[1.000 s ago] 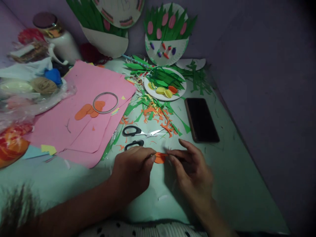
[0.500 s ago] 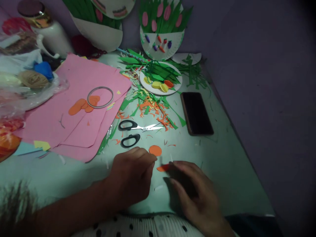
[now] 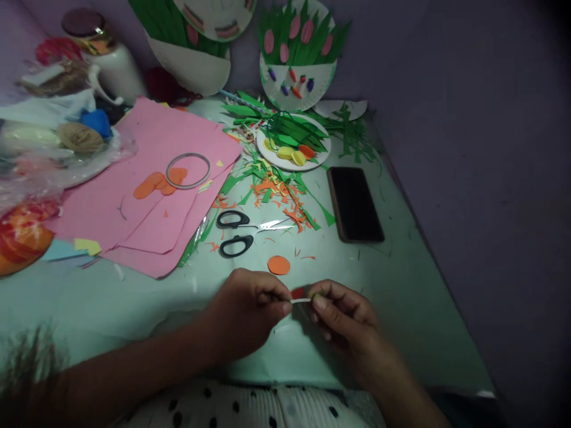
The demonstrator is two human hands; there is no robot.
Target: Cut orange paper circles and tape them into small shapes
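Note:
A short, thin white strip (image 3: pixel 301 301) is stretched between my two hands; I cannot tell what it is made of. My left hand (image 3: pixel 256 315) pinches one end between thumb and finger. The other end sits in the thumb-and-finger pinch of my right hand (image 3: pixel 341 315). Just behind the strip a dark orange paper piece (image 3: pixel 297 293) shows, partly covered by my right fingers; whether it is held or lying there I cannot tell. An orange paper oval (image 3: pixel 279 265) lies flat beyond my fingers. Past it rest black-handled scissors (image 3: pixel 236 245), blades slightly apart.
A phone (image 3: pixel 355 205) lies at right. Pink sheets (image 3: pixel 147 137) at left bear orange ovals (image 3: pixel 149 185) and a ring (image 3: pixel 188 155). Green and orange scraps (image 3: pixel 272 190) spread before a paper plate (image 3: pixel 263 151) of cut pieces. Decorated plates (image 3: pixel 298 83) lean on the wall.
My hands have come closer together, and the white strip now spans them. My right thumb and finger have closed into a pinch. A white strip on the table near my hands no longer shows.

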